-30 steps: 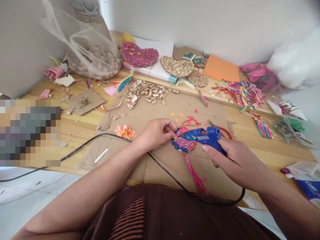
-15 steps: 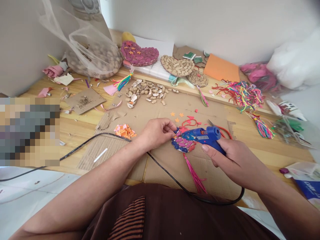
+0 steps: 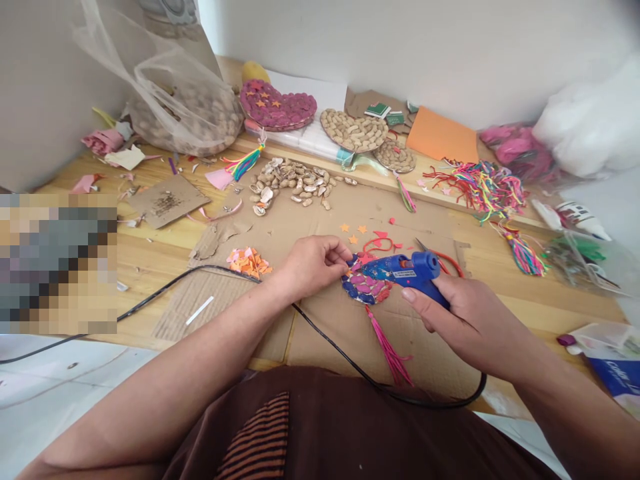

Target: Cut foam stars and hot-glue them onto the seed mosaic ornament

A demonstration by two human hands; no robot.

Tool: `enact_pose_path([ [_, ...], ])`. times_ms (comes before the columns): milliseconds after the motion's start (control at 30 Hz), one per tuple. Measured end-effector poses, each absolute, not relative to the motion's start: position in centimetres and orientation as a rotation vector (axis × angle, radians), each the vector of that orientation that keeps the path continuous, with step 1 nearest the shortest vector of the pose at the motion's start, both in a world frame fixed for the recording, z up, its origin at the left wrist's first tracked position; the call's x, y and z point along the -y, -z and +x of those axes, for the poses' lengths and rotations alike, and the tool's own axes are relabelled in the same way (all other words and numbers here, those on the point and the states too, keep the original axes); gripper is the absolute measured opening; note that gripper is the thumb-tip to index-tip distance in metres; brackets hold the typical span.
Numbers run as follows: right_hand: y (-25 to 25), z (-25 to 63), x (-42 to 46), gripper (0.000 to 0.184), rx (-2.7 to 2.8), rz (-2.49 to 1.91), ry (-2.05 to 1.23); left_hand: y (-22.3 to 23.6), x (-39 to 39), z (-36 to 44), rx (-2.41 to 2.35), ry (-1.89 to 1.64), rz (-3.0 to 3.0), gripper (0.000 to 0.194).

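Note:
My right hand (image 3: 465,320) is closed around the handle of a blue hot glue gun (image 3: 407,270), its nozzle pointing left over a round peanut-shell ornament (image 3: 367,287). Pink shells fill the ornament's middle, with dark blue and red ones around them. A pink tassel (image 3: 387,350) hangs from its near edge, and a red cord loop (image 3: 377,245) lies at the far side. Thumb and fingers of my left hand (image 3: 320,263) are pinched together at the ornament's left edge; whatever sits between the fingertips is too small to make out. The nozzle tip is close to those fingers.
Orange stars (image 3: 354,239) and scissors (image 3: 450,260) lie beyond the ornament on cardboard (image 3: 320,333). Paper scraps (image 3: 249,261) are left, peanut shells (image 3: 293,180) behind. The glue gun's black cord (image 3: 330,340) runs under my left forearm. Colourful threads (image 3: 485,190) lie at the right.

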State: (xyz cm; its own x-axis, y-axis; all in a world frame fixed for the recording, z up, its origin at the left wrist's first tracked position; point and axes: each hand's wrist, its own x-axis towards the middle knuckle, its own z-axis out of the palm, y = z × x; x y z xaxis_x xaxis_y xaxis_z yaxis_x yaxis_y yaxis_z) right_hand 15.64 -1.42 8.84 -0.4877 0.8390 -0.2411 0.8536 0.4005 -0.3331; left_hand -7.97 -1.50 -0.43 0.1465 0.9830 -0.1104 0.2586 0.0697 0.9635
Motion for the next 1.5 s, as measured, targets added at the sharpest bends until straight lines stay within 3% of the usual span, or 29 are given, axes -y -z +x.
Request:
enact_pose_path([
  [1500,-8.76,15.78,1.58,0.05,-2.621,1.567,0.646,0.52,1.48,-8.02,-1.301,-0.914,1.374,0.012],
])
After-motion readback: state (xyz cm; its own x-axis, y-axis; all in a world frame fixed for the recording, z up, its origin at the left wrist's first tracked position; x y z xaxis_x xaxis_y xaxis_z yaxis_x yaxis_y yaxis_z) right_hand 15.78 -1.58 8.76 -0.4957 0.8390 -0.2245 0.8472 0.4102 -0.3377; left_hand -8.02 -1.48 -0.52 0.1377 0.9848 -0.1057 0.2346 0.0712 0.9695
